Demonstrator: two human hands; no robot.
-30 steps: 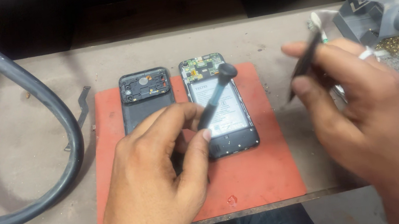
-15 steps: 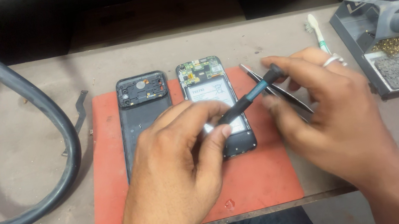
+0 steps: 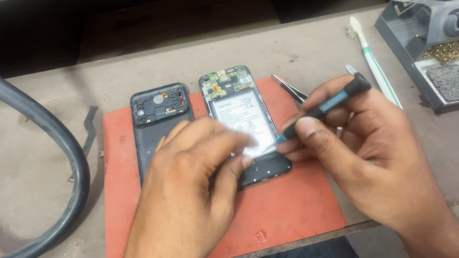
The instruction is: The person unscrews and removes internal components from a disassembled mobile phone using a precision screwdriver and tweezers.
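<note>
Right hand (image 3: 366, 151) is clamped on a screwdriver (image 3: 323, 109) w/ black-and-teal handle, held like a pen; its tip comes down at the lower part of the opened phone (image 3: 243, 118), near the bottom edge of the battery. Left hand (image 3: 189, 183) rests on the phone's lower half, fingers together and pressed flat on it, not wrapped round anything; fingertips sit just beside the screwdriver tip. Phone lies face down, back off, circuit board & battery showing, roughly mid-mat. Its black back cover (image 3: 160, 118) lies just to the left, partly under the left hand. Both sit on an orange mat (image 3: 290, 211) on the worktop (image 3: 14, 149). Tweezers (image 3: 290, 86) lie on the mat's right edge, partly hidden behind the right hand. A white-and-green toothbrush (image 3: 374, 62) lies on the worktop right of them, w/ a soldering iron stand (image 3: 436, 49) at far right. A thick grey hose (image 3: 34, 158) loops across the left side.
</note>
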